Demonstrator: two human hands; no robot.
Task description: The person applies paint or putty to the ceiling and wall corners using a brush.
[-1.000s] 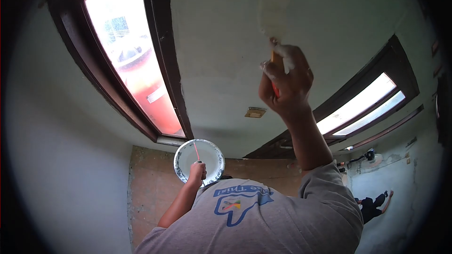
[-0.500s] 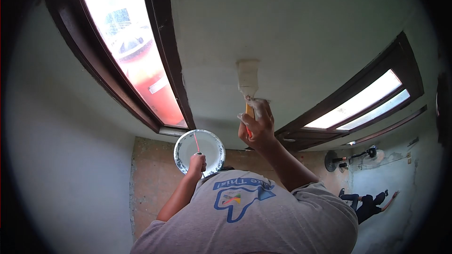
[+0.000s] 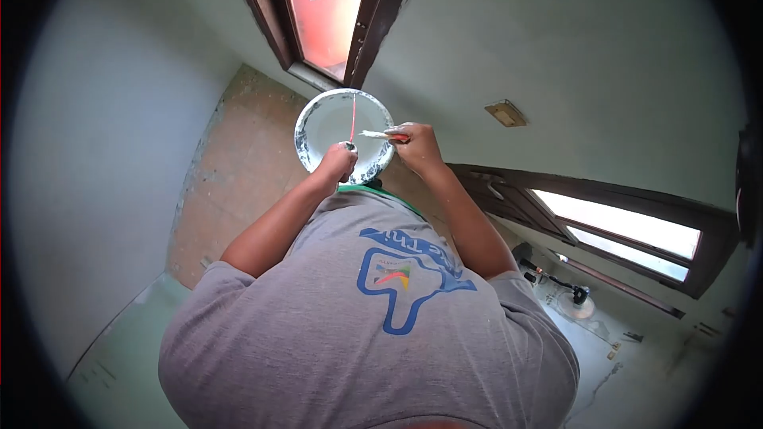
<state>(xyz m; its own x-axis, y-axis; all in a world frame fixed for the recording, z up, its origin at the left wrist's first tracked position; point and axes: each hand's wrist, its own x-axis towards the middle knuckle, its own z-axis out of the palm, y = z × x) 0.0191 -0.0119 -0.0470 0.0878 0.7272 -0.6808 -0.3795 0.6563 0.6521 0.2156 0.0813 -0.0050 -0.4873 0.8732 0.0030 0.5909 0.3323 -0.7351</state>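
Note:
A white paint bucket (image 3: pixel 300 137) with dark smears round its rim is held in front of my chest. My left hand (image 3: pixel 337 165) is closed round the bucket's thin handle (image 3: pixel 354 115), which has a pinkish-red length crossing the opening. Over the right side of the opening, my right hand (image 3: pixel 416 148) grips a paintbrush (image 3: pixel 377 135). The brush lies nearly level, its whitened bristles pointing left above the inside of the bucket. White paint marks the fingers of my right hand.
Ahead is a dark-framed window (image 3: pixel 326 16) in a pale wall (image 3: pixel 572 48). A wall plate (image 3: pixel 506 114) sits to its right, above a dark wooden door frame (image 3: pixel 509 191) with glass panes. A fan (image 3: pixel 574 302) stands at lower right. The floor is brownish (image 3: pixel 238 151).
My right hand has brought the paintbrush down from the wall to the bucket. The view has tilted and turned; the person at far right is out of sight. My left hand keeps hold of the handle.

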